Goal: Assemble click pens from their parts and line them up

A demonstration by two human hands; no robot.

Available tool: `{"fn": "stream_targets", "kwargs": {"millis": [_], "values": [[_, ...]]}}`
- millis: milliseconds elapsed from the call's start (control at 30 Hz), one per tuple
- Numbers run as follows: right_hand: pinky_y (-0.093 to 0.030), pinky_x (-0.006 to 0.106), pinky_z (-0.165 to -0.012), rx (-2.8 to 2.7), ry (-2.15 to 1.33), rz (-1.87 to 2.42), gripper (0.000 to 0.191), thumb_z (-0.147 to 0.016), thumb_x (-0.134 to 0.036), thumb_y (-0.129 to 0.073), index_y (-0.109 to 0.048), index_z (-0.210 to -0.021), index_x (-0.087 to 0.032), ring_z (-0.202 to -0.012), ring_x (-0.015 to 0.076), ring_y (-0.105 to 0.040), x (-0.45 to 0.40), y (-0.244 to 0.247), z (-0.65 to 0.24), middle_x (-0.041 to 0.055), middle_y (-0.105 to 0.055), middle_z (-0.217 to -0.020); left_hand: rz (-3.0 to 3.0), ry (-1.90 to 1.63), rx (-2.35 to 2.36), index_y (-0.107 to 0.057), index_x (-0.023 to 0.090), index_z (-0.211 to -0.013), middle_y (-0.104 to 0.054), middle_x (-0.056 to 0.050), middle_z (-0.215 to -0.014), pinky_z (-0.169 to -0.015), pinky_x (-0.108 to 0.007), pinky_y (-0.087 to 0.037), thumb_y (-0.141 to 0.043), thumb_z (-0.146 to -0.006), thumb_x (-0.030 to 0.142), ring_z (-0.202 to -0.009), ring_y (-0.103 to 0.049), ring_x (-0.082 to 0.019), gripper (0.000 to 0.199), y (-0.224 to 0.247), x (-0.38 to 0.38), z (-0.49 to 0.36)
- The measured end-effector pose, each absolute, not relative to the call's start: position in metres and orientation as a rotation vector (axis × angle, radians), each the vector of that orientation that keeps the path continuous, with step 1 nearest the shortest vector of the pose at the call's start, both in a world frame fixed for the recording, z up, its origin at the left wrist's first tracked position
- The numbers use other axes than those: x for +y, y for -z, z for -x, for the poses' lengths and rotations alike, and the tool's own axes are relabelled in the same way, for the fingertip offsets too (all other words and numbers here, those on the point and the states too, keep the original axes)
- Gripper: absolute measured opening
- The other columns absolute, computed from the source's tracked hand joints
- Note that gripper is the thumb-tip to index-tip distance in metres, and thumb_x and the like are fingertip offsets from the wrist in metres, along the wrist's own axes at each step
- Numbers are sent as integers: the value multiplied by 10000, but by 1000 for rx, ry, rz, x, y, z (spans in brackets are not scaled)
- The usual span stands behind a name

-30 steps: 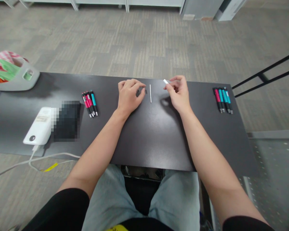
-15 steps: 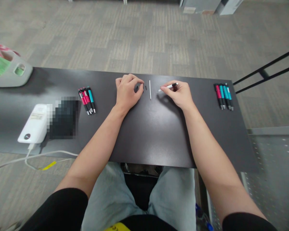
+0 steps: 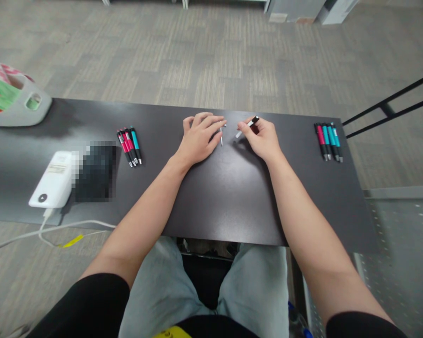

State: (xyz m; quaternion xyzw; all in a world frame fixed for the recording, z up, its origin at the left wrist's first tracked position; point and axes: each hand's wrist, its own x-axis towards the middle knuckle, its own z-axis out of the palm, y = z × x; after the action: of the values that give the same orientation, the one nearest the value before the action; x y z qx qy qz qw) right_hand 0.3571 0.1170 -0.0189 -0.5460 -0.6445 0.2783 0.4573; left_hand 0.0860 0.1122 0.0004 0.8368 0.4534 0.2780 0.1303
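My left hand [image 3: 201,141] rests low over the table [image 3: 218,197], fingers stretched forward and thumb apart from the index finger. Its fingertips reach a thin white pen refill [image 3: 222,140] on the tabletop, partly covered by them. I cannot see whether they touch it. A small piece [image 3: 225,125] shows at the fingertips, too small to name. To the right, my right hand [image 3: 262,138] pinches a white and black pen barrel [image 3: 248,127] between thumb and fingers, tilted with its white end down and left.
Several red and blue pens [image 3: 129,146] lie left, and another row of pens [image 3: 328,142] lies right. A white power bank [image 3: 52,179] with a cable, a pixelated dark object [image 3: 96,171] and a light basket [image 3: 31,105] with coloured contents occupy the left side.
My left hand has shifted right, its fingers stretching out over the refill and the small dark pieces' spot. The pen barrel in my right hand has tilted more steeply.
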Motion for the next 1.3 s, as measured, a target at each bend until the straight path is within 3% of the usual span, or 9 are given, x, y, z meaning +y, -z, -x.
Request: {"fn": "stream_targets", "kwargs": {"millis": [133, 333, 600, 833, 1100, 1300], "values": [[-589, 437, -784, -1537, -684, 1345, 818, -961, -1136, -837, -784, -918, -320, -765, 246, -611, 119, 20, -356, 16, -714, -808, -2466, -743, 1273, -848, 357, -1763, -779, -114, -1887, -1522, -803, -341, -579, -1280, 402, -1847, -596, -474, 555, 5, 111, -99], [-617, 440, -799, -1525, -694, 1349, 769, -995, -1071, -874, -790, -926, -310, -757, 238, -622, 120, 22, -355, 12, -713, -816, -2481, -683, 1229, -888, 330, -1700, -824, -135, -1826, -1543, -813, -336, -653, -1273, 440, -1830, -631, -478, 499, 3, 109, -103], [-666, 454, -883, -1524, -661, 1338, 399, -1080, -705, -972, -845, -1101, -327, -924, 279, -729, 120, 19, -356, 45, -822, -1045, -2517, -616, 1045, -908, 332, -1536, -917, -109, -1678, -1559, -722, -329, -691, -1290, 440, -1807, -675, -414, 345, -3, 109, -96], [-665, 492, -1000, -1657, -577, 1362, 152, -996, -393, -983, -862, -1054, -321, -957, 291, -723, 117, 12, -355, 58, -869, -1094, -2508, -721, 1011, -902, 367, -1465, -926, -68, -1649, -1511, -651, -389, -669, -1292, 438, -1752, -725, -377, 299, -6, 110, -92], [-643, 486, -944, -1768, -574, 1397, 174, -936, -244, -961, -866, -1057, -325, -846, 268, -673, 115, 15, -356, 30, -781, -961, -2363, -967, 1464, -894, 378, -1305, -923, -91, -1434, -1346, -670, -452, -629, -1298, 459, -1491, -741, -392, 278, -2, 117, -81], [-635, 464, -941, -1750, -624, 1422, 124, -1005, -315, -935, -853, -1096, -329, -825, 268, -674, 116, 18, -356, -11, -739, -821, -2305, -1040, 1587, -852, 339, -1222, -901, -110, -1350, -1330, -675, -462, -610, -1303, 457, -1465, -727, -412, 282, 2, 124, -75]]}}
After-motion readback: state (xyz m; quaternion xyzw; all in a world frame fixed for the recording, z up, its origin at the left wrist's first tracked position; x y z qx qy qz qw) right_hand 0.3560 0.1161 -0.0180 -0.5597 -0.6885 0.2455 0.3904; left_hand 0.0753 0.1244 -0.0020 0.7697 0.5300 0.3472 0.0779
